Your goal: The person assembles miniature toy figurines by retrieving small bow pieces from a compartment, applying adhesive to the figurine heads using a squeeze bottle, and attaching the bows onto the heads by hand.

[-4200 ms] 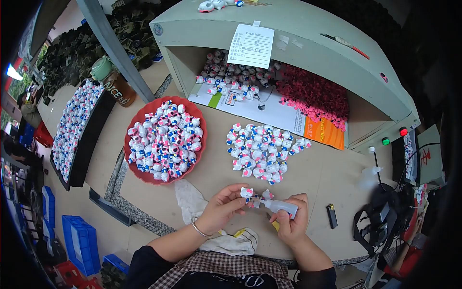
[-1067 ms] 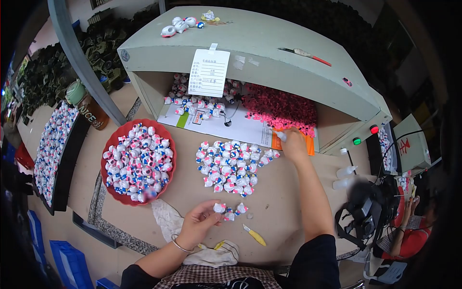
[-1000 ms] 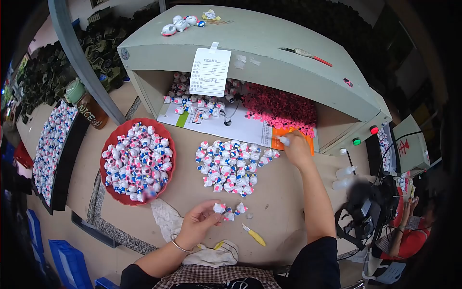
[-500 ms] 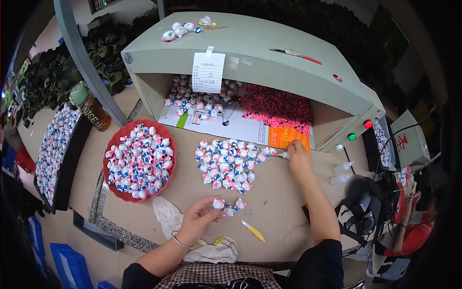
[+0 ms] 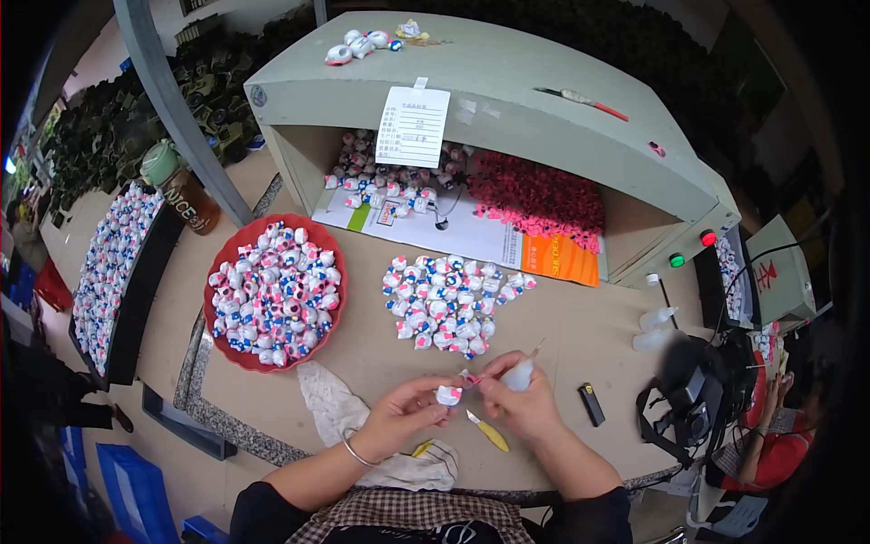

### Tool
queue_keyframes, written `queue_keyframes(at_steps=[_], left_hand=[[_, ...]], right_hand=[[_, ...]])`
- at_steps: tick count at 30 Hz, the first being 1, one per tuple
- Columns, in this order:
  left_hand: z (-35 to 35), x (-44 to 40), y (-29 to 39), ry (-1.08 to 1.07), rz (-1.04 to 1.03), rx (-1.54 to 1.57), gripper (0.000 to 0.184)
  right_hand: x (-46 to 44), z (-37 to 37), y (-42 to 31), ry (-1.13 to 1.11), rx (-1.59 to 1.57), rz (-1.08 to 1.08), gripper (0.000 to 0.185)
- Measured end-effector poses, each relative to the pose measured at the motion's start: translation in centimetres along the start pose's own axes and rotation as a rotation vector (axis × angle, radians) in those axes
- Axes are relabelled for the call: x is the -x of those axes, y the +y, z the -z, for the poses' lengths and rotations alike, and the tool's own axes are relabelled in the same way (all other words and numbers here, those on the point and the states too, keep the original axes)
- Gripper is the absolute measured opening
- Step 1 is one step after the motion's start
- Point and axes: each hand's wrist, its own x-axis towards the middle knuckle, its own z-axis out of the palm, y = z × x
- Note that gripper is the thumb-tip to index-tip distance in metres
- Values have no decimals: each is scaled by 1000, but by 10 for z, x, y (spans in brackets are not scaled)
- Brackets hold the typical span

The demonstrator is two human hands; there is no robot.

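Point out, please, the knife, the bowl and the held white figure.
Knife (image 5: 494, 436): head view, on its yellow handle.
Bowl (image 5: 329, 243): head view, on its red wall.
Held white figure (image 5: 448, 395): head view, on its white upper part.

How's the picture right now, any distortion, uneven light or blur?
Head view: distortion bows the cabinet, corners are black; head view: the pink pieces darken toward the back; head view: a blurred patch overlaps the black gear.
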Motion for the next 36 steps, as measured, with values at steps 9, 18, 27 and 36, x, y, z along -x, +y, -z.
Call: queue_keyframes(at_steps=[9,18,27,36], left_hand=[[3,2,4,67,41,-38,37],[1,-2,3,199,-22,-179,35],[7,1,-6,167,-42,-245,35],[7,1,-1,121,-19,-287,34]], right_hand=[[4,-10,12,-18,784,517,14],[13,-16,10,41,143,19,7],[12,-28,18,-5,185,-38,7],[9,-25,27,42,275,-92,11]])
